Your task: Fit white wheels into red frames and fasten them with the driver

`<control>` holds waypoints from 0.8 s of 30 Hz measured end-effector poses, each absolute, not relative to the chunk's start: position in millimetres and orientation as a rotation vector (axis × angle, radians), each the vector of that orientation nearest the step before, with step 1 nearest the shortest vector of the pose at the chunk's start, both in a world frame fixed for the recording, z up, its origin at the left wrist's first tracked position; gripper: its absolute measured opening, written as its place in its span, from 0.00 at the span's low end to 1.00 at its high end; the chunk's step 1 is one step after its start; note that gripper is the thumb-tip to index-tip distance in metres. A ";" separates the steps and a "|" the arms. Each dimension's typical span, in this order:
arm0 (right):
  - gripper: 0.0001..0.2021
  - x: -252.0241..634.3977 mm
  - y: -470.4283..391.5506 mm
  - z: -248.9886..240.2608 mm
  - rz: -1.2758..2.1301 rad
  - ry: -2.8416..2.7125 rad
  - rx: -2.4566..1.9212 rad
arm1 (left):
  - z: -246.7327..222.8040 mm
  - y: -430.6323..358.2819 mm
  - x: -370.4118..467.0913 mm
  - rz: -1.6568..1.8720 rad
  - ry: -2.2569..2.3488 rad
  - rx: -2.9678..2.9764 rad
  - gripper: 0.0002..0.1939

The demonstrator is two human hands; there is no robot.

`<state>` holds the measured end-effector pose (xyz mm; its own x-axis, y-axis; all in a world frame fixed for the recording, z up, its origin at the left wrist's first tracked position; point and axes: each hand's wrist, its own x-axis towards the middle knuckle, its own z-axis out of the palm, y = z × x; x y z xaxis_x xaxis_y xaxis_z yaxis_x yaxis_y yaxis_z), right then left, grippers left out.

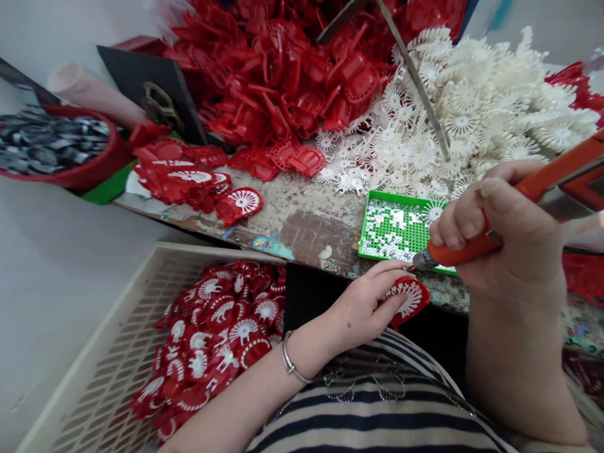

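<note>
As your left fingers pinch the red-and-white part near the worktop edge and your right fingers grip the orange tool, apparently for fastening, hold the part steady at its tip.

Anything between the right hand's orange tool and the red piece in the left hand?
No separate object shows, but the left hand, gripping the red piece, has fingers close to the orange tool's grey tip.

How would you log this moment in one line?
left hand: holding red-and-white piece | right hand: gripping orange tool | nearby: green tray
</note>
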<state>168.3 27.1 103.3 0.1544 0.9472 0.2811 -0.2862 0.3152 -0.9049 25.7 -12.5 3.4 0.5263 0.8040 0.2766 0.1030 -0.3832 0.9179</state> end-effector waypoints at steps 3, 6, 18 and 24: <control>0.12 166.8 24.8 105.2 1.007 -1.066 -0.809 | 4.1 -12.6 24.5 0.929 0.746 1.816 0.14; 0.12 165.2 23.3 107.0 0.996 -1.078 -0.823 | 4.2 -12.9 23.3 0.930 0.741 1.802 0.15; 0.14 165.6 21.8 104.6 0.972 -1.077 -0.863 | 0.1 -14.9 24.3 0.941 0.724 1.763 0.15; 0.14 165.4 19.4 105.2 0.972 -1.062 -0.869 | 0.2 -15.8 23.6 0.927 0.738 1.746 0.15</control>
<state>165.4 19.4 105.2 0.1864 0.9369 0.2957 -0.2118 0.3323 -0.9191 23.6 -15.8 0.2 0.5230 0.8148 0.2502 0.0610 -0.3286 0.9425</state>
